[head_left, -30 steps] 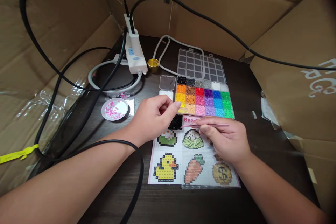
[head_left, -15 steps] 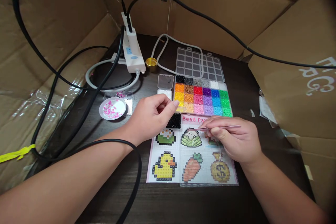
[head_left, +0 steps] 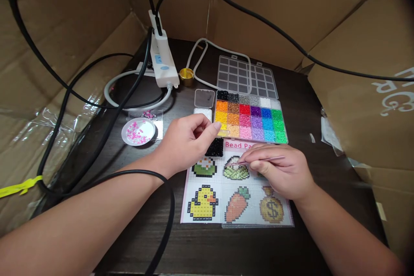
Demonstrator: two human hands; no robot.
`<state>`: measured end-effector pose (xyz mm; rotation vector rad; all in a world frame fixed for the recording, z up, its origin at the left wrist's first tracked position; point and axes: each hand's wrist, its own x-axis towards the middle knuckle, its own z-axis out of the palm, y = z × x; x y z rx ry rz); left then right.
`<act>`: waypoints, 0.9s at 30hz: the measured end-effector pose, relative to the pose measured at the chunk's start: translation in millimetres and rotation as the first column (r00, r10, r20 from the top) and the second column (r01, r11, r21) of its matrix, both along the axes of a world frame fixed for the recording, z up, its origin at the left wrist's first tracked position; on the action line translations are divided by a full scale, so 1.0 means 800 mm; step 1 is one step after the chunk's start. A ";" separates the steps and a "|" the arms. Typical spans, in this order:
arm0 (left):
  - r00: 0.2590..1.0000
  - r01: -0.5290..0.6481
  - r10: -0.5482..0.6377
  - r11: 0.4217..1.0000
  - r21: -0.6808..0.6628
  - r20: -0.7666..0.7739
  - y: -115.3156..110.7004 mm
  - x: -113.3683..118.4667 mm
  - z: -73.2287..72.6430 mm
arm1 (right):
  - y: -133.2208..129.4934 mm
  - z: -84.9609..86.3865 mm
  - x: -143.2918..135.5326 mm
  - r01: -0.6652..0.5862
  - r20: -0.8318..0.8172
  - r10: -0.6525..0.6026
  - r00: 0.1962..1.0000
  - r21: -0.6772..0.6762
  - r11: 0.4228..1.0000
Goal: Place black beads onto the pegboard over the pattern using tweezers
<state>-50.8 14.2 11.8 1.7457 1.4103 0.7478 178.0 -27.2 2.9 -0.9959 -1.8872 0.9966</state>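
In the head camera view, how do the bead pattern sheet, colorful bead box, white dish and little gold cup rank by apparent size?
1. Pattern sheet, partly covered
2. Bead box
3. White dish
4. Gold cup

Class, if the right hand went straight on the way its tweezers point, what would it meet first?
Probably the green-and-white pattern: the tweezers in the right hand point left and slightly down, their tips over its left side. Depth is unclear; they may already touch.
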 end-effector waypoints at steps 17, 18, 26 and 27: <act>1.000 -0.008 0.008 1.000 0.024 -0.011 -0.001 0.000 0.001 | 0.002 0.000 0.005 -0.058 0.014 0.057 0.998 0.046 0.997; 1.000 -0.007 0.008 1.000 0.028 -0.015 -0.001 0.000 0.001 | 0.002 0.000 0.004 -0.057 0.016 0.056 0.998 0.048 0.997; 1.000 0.000 0.000 0.999 0.043 -0.013 0.000 -0.001 -0.002 | 0.001 0.000 0.003 -0.054 0.044 0.050 0.998 0.090 0.994; 1.000 0.001 -0.001 0.999 0.045 -0.012 0.000 0.000 -0.002 | 0.001 0.000 0.002 -0.058 0.050 0.053 0.997 0.103 0.993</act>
